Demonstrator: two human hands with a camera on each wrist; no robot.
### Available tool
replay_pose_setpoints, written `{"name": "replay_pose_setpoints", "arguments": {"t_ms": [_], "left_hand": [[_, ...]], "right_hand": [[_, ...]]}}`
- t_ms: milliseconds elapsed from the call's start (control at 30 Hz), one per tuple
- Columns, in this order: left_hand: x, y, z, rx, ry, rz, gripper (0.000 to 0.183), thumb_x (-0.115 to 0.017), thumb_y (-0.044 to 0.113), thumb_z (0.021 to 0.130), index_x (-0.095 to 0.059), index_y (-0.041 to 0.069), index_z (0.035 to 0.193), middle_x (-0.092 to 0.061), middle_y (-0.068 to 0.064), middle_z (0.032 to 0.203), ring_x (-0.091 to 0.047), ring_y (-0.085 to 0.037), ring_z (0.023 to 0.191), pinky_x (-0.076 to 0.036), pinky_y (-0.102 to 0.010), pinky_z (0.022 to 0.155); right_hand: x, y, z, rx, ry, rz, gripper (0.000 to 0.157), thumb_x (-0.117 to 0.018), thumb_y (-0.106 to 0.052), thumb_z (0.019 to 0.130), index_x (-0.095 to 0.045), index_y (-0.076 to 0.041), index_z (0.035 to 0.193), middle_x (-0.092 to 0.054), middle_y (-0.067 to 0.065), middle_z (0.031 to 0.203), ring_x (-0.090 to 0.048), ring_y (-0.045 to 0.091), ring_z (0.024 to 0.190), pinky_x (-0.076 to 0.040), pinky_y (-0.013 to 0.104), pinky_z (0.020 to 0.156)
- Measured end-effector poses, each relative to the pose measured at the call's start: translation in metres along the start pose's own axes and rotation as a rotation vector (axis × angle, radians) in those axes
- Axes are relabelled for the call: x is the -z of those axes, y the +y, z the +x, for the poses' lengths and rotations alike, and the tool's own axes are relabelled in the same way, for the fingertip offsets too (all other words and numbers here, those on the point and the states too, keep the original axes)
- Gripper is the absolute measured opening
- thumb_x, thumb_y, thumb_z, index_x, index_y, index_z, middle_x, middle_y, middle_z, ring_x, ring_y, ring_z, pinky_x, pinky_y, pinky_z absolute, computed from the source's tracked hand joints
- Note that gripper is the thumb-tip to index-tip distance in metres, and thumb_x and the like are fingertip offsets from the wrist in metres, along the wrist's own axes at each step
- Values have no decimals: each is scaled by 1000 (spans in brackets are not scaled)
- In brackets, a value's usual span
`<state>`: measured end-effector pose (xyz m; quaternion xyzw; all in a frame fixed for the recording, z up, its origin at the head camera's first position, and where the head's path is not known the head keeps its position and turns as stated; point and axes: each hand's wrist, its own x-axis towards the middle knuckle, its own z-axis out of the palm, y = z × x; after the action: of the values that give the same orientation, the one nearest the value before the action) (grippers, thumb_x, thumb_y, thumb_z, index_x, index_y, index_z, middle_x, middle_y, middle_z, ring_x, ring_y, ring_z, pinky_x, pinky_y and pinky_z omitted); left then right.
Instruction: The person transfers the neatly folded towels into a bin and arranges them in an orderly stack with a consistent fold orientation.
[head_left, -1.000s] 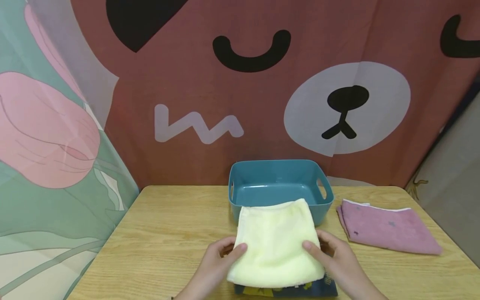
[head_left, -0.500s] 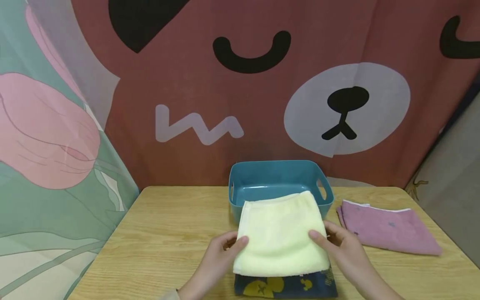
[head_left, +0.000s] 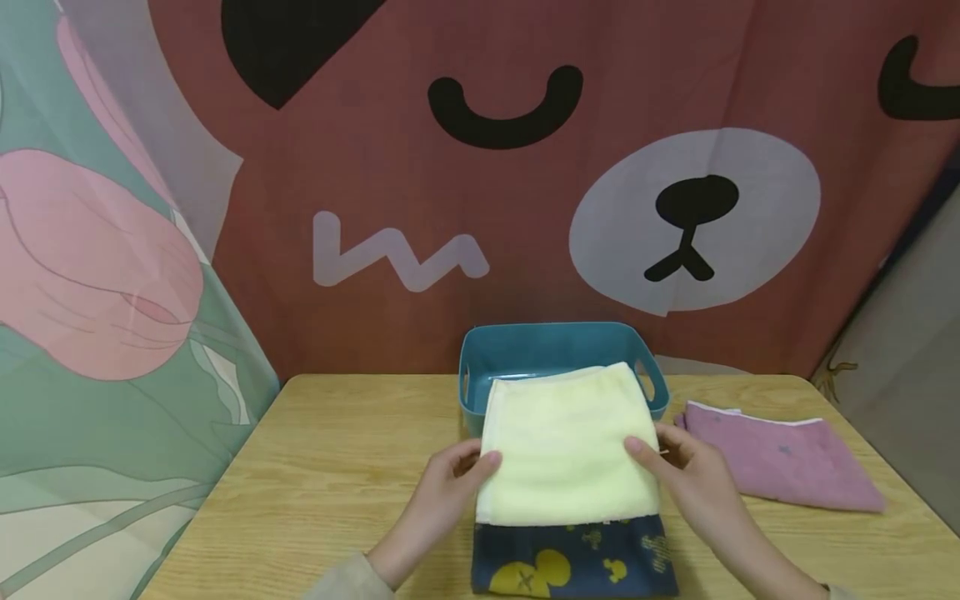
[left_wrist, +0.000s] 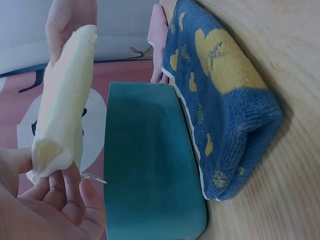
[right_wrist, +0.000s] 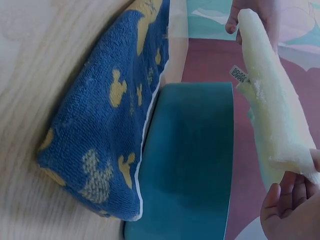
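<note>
A folded pale yellow towel [head_left: 570, 450] is held up between both hands, with a small white label hanging from it in the wrist views. My left hand [head_left: 450, 492] pinches its left edge, thumb on top and fingers underneath. At the opposite edge my right hand [head_left: 693, 483] grips it the same way. Below it, on the table, lies a folded blue towel [right_wrist: 110, 115] with yellow mouse-head shapes; the yellow towel hides its far part in the head view. Behind stands a teal basket [left_wrist: 150, 160], its front overlapped by the yellow towel in the head view.
To the right of the basket a folded pink towel [head_left: 795, 462] with a white edge lies on the wooden table [head_left: 337, 467]. A curtain [head_left: 375, 333] with a printed bear hangs just behind the table's back edge.
Both hands have carried the yellow towel forward, towards the basket, and slightly right. More of the blue towel now shows beneath it. The basket and pink towel have stayed in place.
</note>
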<state>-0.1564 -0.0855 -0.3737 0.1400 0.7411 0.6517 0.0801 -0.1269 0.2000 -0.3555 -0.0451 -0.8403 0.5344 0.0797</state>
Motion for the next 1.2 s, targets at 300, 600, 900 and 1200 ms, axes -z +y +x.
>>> {"name": "replay_pose_setpoints", "arguments": {"t_ms": [300,600,900,1200], "left_hand": [[-2,0,14,-12,-2,-14,37,-59,25,102,-61,-3,127,-69,-13,105,-65,-19,92,-54,-33,80],[0,-2,28,-56,17,38,37,-56,25,103,-60,0,130,-70,-13,106,-65,-20,94,-52,-36,85],[2,-7,40,-56,26,70,36,-55,30,103,-61,5,129,-67,-9,107,-63,-19,96,-50,-37,86],[2,-5,52,-53,80,99,33,-56,28,103,-63,4,124,-68,-9,105,-62,-19,95,-50,-39,85]], "right_hand": [[4,-2,13,63,10,-35,45,-68,-34,95,-64,1,124,-68,10,102,-61,12,80,-52,26,66],[3,-6,32,61,-10,-34,47,-64,-40,97,-64,-1,122,-63,11,97,-55,18,83,-49,28,65],[1,-5,47,101,6,-14,48,-65,-34,97,-62,1,129,-67,13,106,-58,11,84,-51,25,67],[-4,-4,63,87,18,-13,44,-66,-34,97,-64,1,123,-64,9,98,-54,12,80,-48,25,65]]}}
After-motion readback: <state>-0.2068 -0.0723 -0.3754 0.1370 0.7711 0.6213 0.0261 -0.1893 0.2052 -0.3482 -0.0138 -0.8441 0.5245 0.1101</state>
